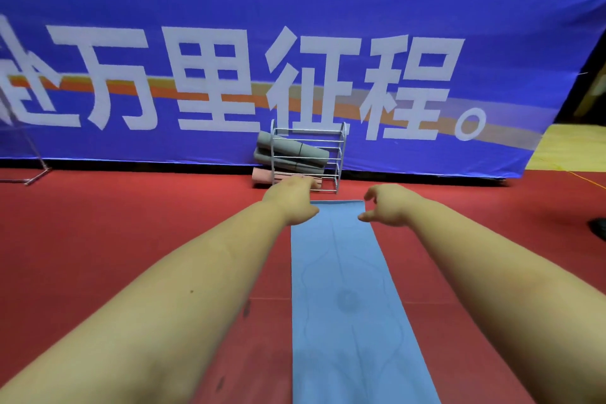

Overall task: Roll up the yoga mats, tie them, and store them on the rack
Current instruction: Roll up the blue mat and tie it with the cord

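Hands reaching for the far end of the blue mat

Banner stand legs (36, 174) sit at the far left on the red floor (131, 223), holding up the long blue banner (196, 26) that backs the whole scene. Moving right, the left hand (290, 202) stretches forward over the floor beside the mat's far left corner, fingers extended and relaxed, gripping nothing; its fingertips overlap the foot of the rack in this view, though it looks to be nearer than the rack.

Beyond it stands the wire rack (308, 157), placed against the banner. Two grey rolled mats (288, 149) and a pink rolled mat (262, 177) already lie across its tiers, ends sticking out to the left, so part of the storing looks done.

The blue yoga mat (344, 289) lies flat and fully unrolled on the floor, running from the person straight toward the rack, its far edge just short of it. That alignment would suit a short carry once it is rolled.

At the mat's far right corner hovers the right hand (388, 207), fingers loosely curled, holding nothing. Both hands appear poised at the far edge, probably to begin rolling.
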Demonstrator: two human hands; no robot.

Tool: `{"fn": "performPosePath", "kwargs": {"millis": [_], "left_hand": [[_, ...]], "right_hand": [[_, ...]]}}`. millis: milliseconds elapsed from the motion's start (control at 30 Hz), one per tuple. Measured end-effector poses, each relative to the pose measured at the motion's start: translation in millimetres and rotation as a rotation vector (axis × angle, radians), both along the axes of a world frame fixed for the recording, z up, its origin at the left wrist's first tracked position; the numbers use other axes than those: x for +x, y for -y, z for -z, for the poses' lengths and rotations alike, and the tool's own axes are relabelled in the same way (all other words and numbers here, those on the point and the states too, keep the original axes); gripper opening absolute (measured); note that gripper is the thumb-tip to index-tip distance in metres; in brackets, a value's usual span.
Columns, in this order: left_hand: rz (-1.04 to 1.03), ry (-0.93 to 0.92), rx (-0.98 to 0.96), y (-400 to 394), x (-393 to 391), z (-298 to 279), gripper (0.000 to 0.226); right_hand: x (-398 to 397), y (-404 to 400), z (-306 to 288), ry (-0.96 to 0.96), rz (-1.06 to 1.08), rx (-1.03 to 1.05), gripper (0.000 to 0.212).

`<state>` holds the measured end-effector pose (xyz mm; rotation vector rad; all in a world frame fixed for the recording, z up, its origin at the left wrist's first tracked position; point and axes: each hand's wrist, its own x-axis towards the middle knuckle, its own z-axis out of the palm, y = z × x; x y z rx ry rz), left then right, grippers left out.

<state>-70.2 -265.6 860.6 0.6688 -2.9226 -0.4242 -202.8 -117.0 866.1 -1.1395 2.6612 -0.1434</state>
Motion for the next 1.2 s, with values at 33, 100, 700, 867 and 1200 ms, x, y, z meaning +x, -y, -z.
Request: {"fn": "performPosePath", "kwargs": {"millis": [33,100,700,867,1200], "left_hand": [[-0.017,-0.008,0.012,-8,-12,3,0.053],[-0.051,-0.022,0.038,-26,-38,12,0.054],[-0.102,0.124,0.186,-77,-165,230,0.054],[-0.066,0.164,0.24,-83,-172,334,0.053],[-0.079,0.255,0.37,-100,-157,537,0.051]], "right_hand": [[-13,-5,1,-0.005,-0.019,0.004,0.061],[-39,-16,7,-0.012,-0.057,0.012,0.063],[-162,-74,216,0.132,-0.092,-0.008,0.075],[-169,-88,315,0.179,-0.041,-0.021,0.075],[-167,-106,517,0.294,-0.011,0.052,0.074]]}}
